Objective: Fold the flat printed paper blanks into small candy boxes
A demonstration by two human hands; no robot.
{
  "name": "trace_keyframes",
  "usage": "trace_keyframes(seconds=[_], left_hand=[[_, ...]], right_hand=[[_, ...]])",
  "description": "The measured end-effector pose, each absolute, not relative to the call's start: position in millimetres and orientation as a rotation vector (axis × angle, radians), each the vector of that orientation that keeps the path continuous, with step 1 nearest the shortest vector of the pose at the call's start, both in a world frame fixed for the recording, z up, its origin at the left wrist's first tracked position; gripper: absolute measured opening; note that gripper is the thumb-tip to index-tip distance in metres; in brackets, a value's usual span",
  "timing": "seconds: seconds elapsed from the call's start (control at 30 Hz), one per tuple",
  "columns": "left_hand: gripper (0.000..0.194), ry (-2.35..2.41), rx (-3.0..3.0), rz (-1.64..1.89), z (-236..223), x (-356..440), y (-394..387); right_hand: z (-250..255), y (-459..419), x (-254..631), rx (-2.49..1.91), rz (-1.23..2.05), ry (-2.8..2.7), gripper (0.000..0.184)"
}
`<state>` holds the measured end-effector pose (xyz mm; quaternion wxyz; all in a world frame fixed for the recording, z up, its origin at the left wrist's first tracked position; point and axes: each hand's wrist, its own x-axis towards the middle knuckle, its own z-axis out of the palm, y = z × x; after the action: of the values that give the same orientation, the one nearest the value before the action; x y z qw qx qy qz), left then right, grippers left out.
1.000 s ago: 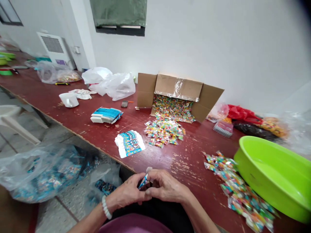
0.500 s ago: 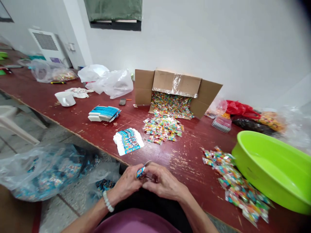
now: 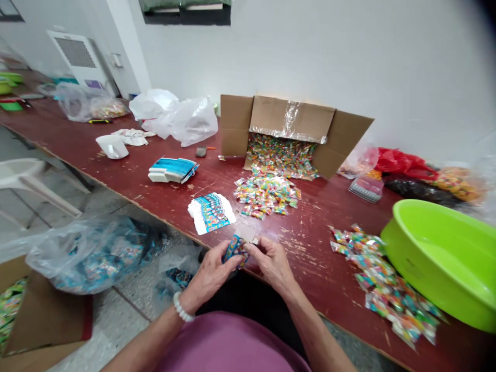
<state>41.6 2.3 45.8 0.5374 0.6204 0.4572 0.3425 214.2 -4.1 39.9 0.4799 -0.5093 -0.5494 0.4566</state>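
Both my hands hold one small printed paper box (image 3: 237, 245) with a blue side and a white flap, at the near edge of the red table (image 3: 302, 243). My left hand (image 3: 211, 273) grips its lower blue part. My right hand (image 3: 271, 261) pinches its white flap end. Just beyond lies a fanned stack of flat blue-and-white boxes (image 3: 211, 213). A pile of colourful wrapped candies (image 3: 267, 195) lies further back, spilling from a tipped cardboard box (image 3: 290, 135).
A green basin (image 3: 442, 258) stands at the right, with more candies (image 3: 382, 281) beside it. Another stack of flat boxes (image 3: 172, 170), a white cup (image 3: 112, 146) and plastic bags (image 3: 176, 121) lie at the left. A clear bag of filled boxes (image 3: 93, 253) sits on the floor.
My hands have lifted the small box forward to the table edge and turned it, so its white flap now shows. The view has shifted slightly.
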Motion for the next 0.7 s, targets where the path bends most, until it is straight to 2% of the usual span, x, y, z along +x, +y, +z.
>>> trace_keyframes(seconds=[0.03,0.13,0.2,0.27,0.4,0.53,0.7], left_hand=[[0.036,1.103,1.406,0.864,46,41,-1],[0.065,1.074,1.151,0.984,46,43,-11],[0.076,1.021,1.067,1.036,48,46,-15],[0.073,0.972,1.063,1.08,49,47,-16],[0.054,0.906,1.044,1.079,50,45,-13],[0.052,0.918,0.921,0.953,53,43,-14],[0.044,0.962,0.949,0.886,56,40,-18]], right_hand=[[40,-5,213,-1.212,1.137,-1.321,0.024],[39,-9,203,-1.103,1.263,-1.098,0.048],[36,-13,194,-1.046,1.313,-0.971,0.055],[33,-16,187,-1.024,1.31,-0.931,0.051],[29,-16,185,-1.037,1.285,-0.95,0.042],[30,-11,195,-1.098,1.342,-0.968,0.036],[34,-2,206,-1.151,1.458,-0.959,0.041]])
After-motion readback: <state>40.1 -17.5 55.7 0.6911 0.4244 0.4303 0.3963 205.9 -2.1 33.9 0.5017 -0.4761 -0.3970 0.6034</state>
